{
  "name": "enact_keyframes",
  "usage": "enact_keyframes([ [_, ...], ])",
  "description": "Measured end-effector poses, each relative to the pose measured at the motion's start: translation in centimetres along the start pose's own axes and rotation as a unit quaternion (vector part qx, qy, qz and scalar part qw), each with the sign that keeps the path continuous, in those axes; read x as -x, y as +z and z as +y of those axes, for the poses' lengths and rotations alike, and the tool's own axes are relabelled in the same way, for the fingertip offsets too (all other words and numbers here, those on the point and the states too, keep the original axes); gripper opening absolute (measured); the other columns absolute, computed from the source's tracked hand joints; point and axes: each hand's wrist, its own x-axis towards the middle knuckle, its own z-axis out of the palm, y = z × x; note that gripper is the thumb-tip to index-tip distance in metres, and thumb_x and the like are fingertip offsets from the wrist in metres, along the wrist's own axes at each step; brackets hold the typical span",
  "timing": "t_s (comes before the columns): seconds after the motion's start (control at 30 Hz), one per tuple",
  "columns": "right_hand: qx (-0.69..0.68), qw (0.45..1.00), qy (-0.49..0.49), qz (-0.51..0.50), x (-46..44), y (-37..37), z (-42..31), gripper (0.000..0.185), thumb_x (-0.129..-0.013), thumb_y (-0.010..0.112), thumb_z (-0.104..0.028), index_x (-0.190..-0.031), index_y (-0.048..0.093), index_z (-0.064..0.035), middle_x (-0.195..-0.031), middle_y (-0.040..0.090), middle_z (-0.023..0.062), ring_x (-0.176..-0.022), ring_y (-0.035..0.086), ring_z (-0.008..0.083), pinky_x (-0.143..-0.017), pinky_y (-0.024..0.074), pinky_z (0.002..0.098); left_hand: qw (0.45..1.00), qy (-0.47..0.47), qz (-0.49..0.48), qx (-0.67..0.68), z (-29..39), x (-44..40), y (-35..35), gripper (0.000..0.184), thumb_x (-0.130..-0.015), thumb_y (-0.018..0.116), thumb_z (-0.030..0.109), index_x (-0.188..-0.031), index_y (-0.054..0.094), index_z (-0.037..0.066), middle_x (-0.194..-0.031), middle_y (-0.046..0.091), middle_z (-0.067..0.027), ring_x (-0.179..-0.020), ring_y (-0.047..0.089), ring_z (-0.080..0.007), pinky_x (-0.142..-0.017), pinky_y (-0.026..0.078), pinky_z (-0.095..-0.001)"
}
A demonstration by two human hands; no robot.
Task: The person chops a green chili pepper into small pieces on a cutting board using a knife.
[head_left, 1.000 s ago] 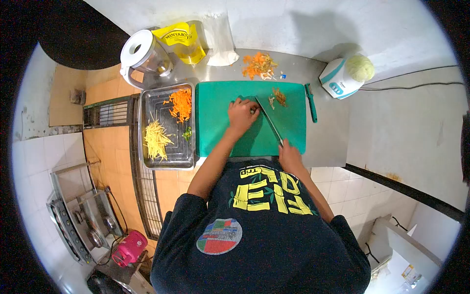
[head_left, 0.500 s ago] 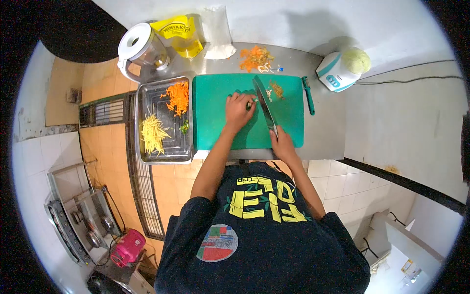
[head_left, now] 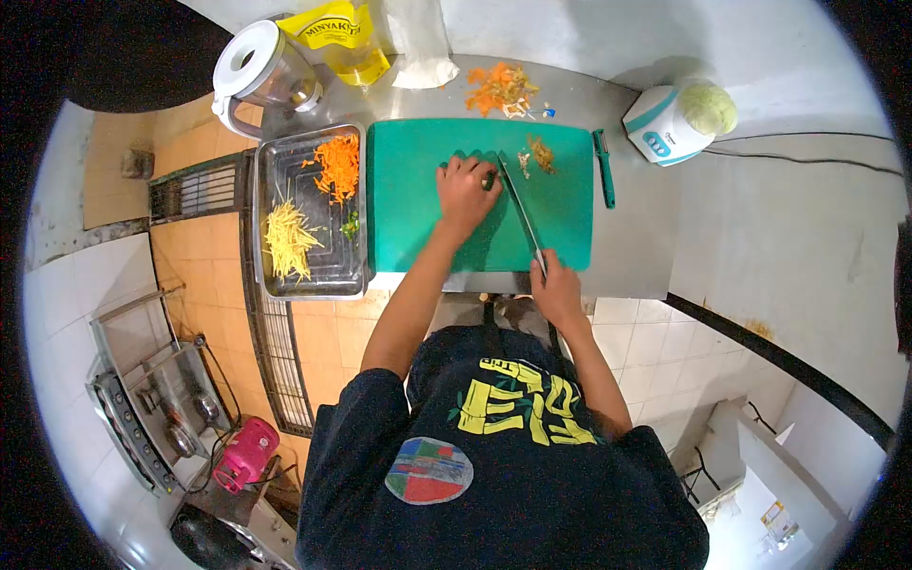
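Observation:
My left hand (head_left: 465, 198) rests on the green cutting board (head_left: 404, 223) with its fingers curled round a small green vegetable piece (head_left: 488, 180), mostly hidden; I cannot make out its kind. Closed on the handle of a long kitchen knife (head_left: 524, 217) is my right hand (head_left: 557, 290), at the board's front edge. The blade slants away from me, its tip just right of my left fingers. Right of the tip lie pale chopped bits (head_left: 524, 163) and a small brownish heap (head_left: 542, 155).
Left of the board, a metal tray (head_left: 359, 271) holds orange shreds (head_left: 337, 168), pale yellow strips (head_left: 290, 239) and green bits (head_left: 351, 226). Behind stand a blender jug (head_left: 271, 71), a yellow pouch (head_left: 347, 43) and a peelings pile (head_left: 501, 88). A green-handled peeler (head_left: 605, 171) lies right, near a white appliance (head_left: 660, 128).
The blade has turned from showing its broad side to nearly edge-on. My left hand keeps its grip on the green piece. The whole view has shifted slightly.

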Motion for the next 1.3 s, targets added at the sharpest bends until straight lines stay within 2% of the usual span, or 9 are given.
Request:
enact_keyframes([
  [0.17,0.008,1.0,-0.024,-0.019,0.5,-0.9,0.4,0.035,-0.103,0.048,-0.036,-0.122,0.053,-0.0068,-0.078,0.068,0.0263,-0.073,0.066,0.0489,-0.067,0.0505,0.0611,0.996,-0.05,-0.005,-0.069,1.7,0.0,0.4,0.014,-0.072,0.077,0.03,-0.082,0.074,0.02,-0.089,0.069,0.0001,-0.091,0.06,-0.0255,-0.078,0.042,-0.0459],
  [0.57,0.046,0.991,-0.09,-0.09,-0.3,-1.7,1.1,0.028,-0.103,0.048,-0.026,-0.115,0.046,-0.0004,-0.072,0.069,0.0232,-0.066,0.069,0.0446,-0.061,0.0547,0.057,0.985,-0.135,-0.093,-0.046,1.6,-0.2,0.1,0.011,-0.074,0.079,0.03,-0.079,0.078,0.02,-0.093,0.073,-0.0013,-0.099,0.062,-0.0284,-0.083,0.047,-0.0479],
  [0.73,0.054,0.99,-0.089,-0.1,-1.5,-0.4,0.9,0.027,-0.102,0.05,-0.024,-0.114,0.046,-0.0003,-0.075,0.069,0.0223,-0.07,0.07,0.0431,-0.062,0.0554,0.0556,0.985,-0.123,-0.107,-0.053,0.7,-0.8,0.5,0.014,-0.072,0.081,0.03,-0.08,0.078,0.019,-0.088,0.073,-0.0038,-0.094,0.064,-0.0288,-0.081,0.05,-0.0466],
  [0.87,0.055,0.991,-0.119,-0.039,-3.9,1.3,-0.2,0.028,-0.102,0.05,-0.024,-0.115,0.047,0.0003,-0.075,0.07,0.0214,-0.069,0.07,0.0429,-0.061,0.056,0.0546,0.981,-0.121,-0.148,-0.043,1.4,-1.4,-1.0,0.022,-0.076,0.08,0.032,-0.087,0.079,0.013,-0.089,0.076,-0.0098,-0.088,0.068,-0.0312,-0.081,0.054,-0.0439],
  [0.93,0.047,0.992,-0.117,-0.021,-5.2,1.2,-1.1,0.028,-0.102,0.05,-0.024,-0.114,0.047,0.0004,-0.076,0.07,0.0216,-0.07,0.07,0.0427,-0.061,0.056,0.0546,0.984,-0.105,-0.144,-0.014,-0.1,-1.1,-0.4,0.018,-0.075,0.08,0.032,-0.083,0.079,0.016,-0.085,0.075,-0.007,-0.086,0.067,-0.0292,-0.078,0.055,-0.0432],
  [1.03,0.071,0.991,-0.099,-0.053,-3.3,1.1,-0.5,0.027,-0.095,0.053,-0.015,-0.116,0.05,0.0019,-0.076,0.071,0.022,-0.071,0.073,0.0402,-0.06,0.0578,0.0519,0.977,-0.117,-0.169,0.05,-1.3,-0.9,-0.1,0.016,-0.076,0.08,0.032,-0.082,0.079,0.018,-0.083,0.075,-0.0051,-0.085,0.067,-0.0281,-0.076,0.055,-0.0431],
  [1.07,0.075,0.991,-0.091,-0.066,-2.4,0.4,0.1,0.028,-0.095,0.054,-0.016,-0.116,0.05,0.0021,-0.076,0.071,0.0221,-0.072,0.073,0.0402,-0.061,0.0577,0.0524,0.974,-0.124,-0.175,0.075,-1.3,-1.5,-0.1,0.016,-0.076,0.08,0.032,-0.083,0.079,0.018,-0.083,0.075,-0.0048,-0.085,0.067,-0.028,-0.076,0.055,-0.0432],
  [1.23,0.089,0.988,-0.056,-0.114,1.1,-2.5,0.7,0.033,-0.099,0.054,-0.023,-0.121,0.05,0.0014,-0.076,0.07,0.0231,-0.073,0.072,0.0412,-0.065,0.0566,0.055,0.984,-0.106,-0.14,0.011,0.0,-1.3,-0.7,0.014,-0.078,0.079,0.03,-0.083,0.08,0.018,-0.083,0.075,-0.0048,-0.084,0.067,-0.0281,-0.075,0.055,-0.0426],
  [1.3,0.08,0.992,-0.073,-0.07,0.6,-2.0,1.5,0.035,-0.1,0.053,-0.026,-0.123,0.049,0.0002,-0.077,0.07,0.0238,-0.072,0.071,0.0421,-0.064,0.056,0.0554,0.984,-0.11,-0.135,0.036,-0.4,-1.1,0.0,0.013,-0.078,0.079,0.03,-0.083,0.079,0.017,-0.083,0.075,-0.0049,-0.084,0.066,-0.0279,-0.075,0.054,-0.0427],
])
